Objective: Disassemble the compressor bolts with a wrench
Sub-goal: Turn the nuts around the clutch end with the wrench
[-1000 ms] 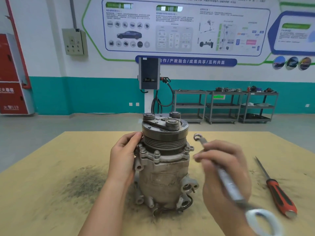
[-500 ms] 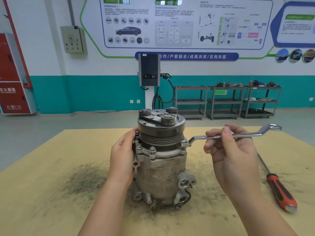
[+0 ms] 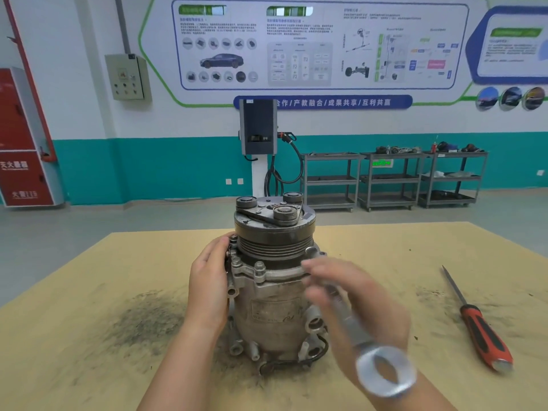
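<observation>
A grey metal compressor (image 3: 274,304) stands upright on the wooden table, its dark pulley (image 3: 274,232) on top. Several bolts (image 3: 260,266) sit around its upper flange. My left hand (image 3: 207,287) rests flat against the compressor's left side with straight fingers. My right hand (image 3: 353,304), blurred by motion, holds a silver ring wrench (image 3: 355,327). The wrench's far end sits at a bolt on the flange's right side (image 3: 311,251), and its near ring end (image 3: 384,370) points toward me.
A red-handled screwdriver (image 3: 482,333) lies on the table (image 3: 89,351) to the right. Dark metal dust covers the table left of the compressor (image 3: 148,321). Metal shelving carts (image 3: 391,179) and a charging post (image 3: 258,129) stand far behind.
My right hand swung the wrench handle from pointing right, round toward me, with the far end kept at the right flange bolt. My left hand stayed on the compressor.
</observation>
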Motion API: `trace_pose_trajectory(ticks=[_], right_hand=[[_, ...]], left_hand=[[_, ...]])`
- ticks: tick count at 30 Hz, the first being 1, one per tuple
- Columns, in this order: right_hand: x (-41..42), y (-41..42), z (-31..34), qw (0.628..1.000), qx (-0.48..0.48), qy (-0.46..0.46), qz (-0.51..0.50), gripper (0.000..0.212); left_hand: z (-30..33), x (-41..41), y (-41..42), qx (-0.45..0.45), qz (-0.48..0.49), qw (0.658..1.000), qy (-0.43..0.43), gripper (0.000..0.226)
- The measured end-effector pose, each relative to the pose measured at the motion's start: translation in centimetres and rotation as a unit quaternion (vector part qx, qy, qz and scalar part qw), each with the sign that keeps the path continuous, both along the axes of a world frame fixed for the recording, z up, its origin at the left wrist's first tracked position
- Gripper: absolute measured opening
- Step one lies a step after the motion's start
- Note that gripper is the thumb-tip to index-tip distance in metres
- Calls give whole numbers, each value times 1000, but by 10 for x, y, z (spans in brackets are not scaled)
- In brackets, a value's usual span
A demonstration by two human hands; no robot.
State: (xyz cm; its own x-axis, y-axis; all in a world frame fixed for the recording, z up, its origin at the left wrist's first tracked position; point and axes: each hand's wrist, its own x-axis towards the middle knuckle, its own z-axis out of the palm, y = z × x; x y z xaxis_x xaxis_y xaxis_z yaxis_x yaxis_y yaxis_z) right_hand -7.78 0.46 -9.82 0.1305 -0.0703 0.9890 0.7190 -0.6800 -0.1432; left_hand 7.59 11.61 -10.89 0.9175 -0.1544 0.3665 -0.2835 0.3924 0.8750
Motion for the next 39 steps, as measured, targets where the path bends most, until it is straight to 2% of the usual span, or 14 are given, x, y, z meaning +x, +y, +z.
trace_pose_trajectory(ticks=[3, 7, 12, 15, 17, 18, 20, 22, 25, 27, 29, 32, 35, 39], right_hand=[[-2, -4, 11, 985, 151, -18, 77, 15], [-3, -15, 17, 922, 347, 40, 164, 12], [-2, -30, 24, 844, 454, 101, 268, 18], [-2, -37, 27, 823, 470, 137, 289, 18], [-2, -35, 25, 842, 452, 127, 267, 17], [-2, -31, 23, 869, 420, 106, 238, 16], [-2, -21, 15, 940, 297, 48, 162, 11], [-2, -11, 8, 984, 149, 21, 95, 12], [0, -4, -2, 999, 6, 32, 8, 19], [-1, -2, -5, 999, -32, 41, -16, 17], [-2, -2, -4, 999, -16, 35, -10, 18], [-4, -5, 7, 990, 118, 9, 75, 11], [-6, -13, 16, 941, 292, 29, 167, 6], [-5, -25, 21, 884, 386, 98, 245, 15]], left_hand=[[0, -1, -1, -3, 7, 1000, 3, 32], [2, -5, 0, -6, 33, 999, 12, 25], [4, -13, -2, 12, 63, 998, -17, 30], [4, -18, -8, 12, 80, 996, -24, 26], [4, -18, -9, 7, 85, 996, -16, 24], [4, -18, -9, 5, 86, 996, -12, 24], [4, -18, -9, 1, 85, 996, -6, 24], [4, -17, -9, -1, 84, 996, -7, 25], [4, -17, -10, 4, 86, 996, -9, 25], [5, -18, -9, 6, 84, 996, -9, 26], [5, -18, -9, 4, 84, 996, -12, 25], [4, -19, -9, -8, 77, 997, 3, 19], [4, -19, -8, -12, 67, 998, -2, 17], [7, -18, -4, -12, 50, 999, 12, 17]])
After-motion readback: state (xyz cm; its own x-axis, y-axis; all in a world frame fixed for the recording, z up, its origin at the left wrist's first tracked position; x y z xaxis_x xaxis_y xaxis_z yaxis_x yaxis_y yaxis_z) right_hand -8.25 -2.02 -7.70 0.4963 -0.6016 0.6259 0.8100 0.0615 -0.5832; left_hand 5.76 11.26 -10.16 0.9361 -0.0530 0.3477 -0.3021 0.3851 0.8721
